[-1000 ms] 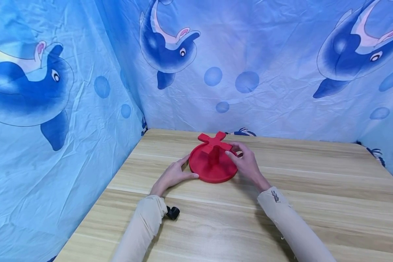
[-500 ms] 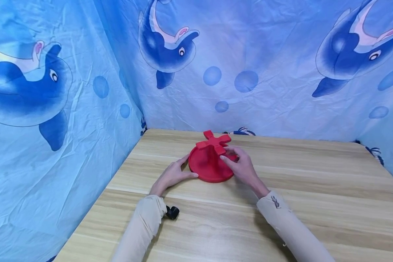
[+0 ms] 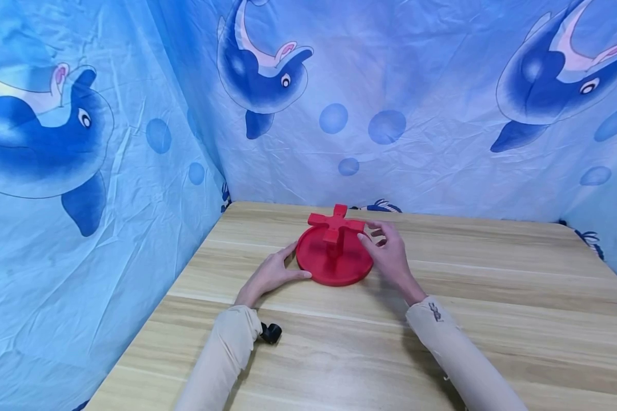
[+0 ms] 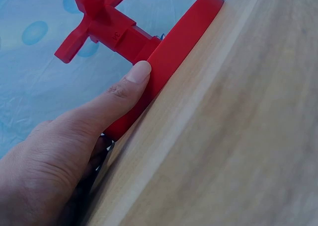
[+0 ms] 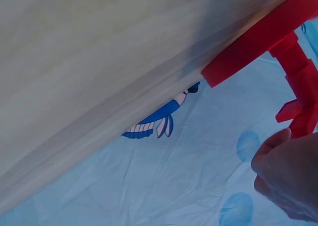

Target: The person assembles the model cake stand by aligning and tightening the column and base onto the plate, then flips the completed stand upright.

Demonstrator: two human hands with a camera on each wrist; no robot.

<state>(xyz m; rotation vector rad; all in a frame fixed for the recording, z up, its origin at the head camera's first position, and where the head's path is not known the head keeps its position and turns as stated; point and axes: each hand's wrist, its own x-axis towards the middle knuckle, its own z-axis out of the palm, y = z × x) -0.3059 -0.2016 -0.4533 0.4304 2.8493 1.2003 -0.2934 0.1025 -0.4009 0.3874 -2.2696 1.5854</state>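
A red cross-shaped top piece (image 3: pixel 336 223) sits on a short red post (image 3: pixel 333 251), which rises from a round red base (image 3: pixel 334 276) lying flat on the table. My left hand (image 3: pixel 273 275) grips the base's left rim, its thumb along the front edge; in the left wrist view the thumb (image 4: pixel 121 89) presses on the rim. At the right, my right hand (image 3: pixel 389 254) pinches the end of one cross arm between thumb and fingers. In the right wrist view, the right hand (image 5: pixel 293 171) partly hides the cross.
The wood-grain table (image 3: pixel 308 348) extends widely around the base. A blue dolphin-print cloth (image 3: pixel 421 188) hangs behind and to the left. A small black device (image 3: pixel 271 333) sticks out at the left cuff.
The cross stands at a different angle in each frame, turned clockwise as seen from above. My right hand came nearer, then went back right and away. My left hand stays on the base.
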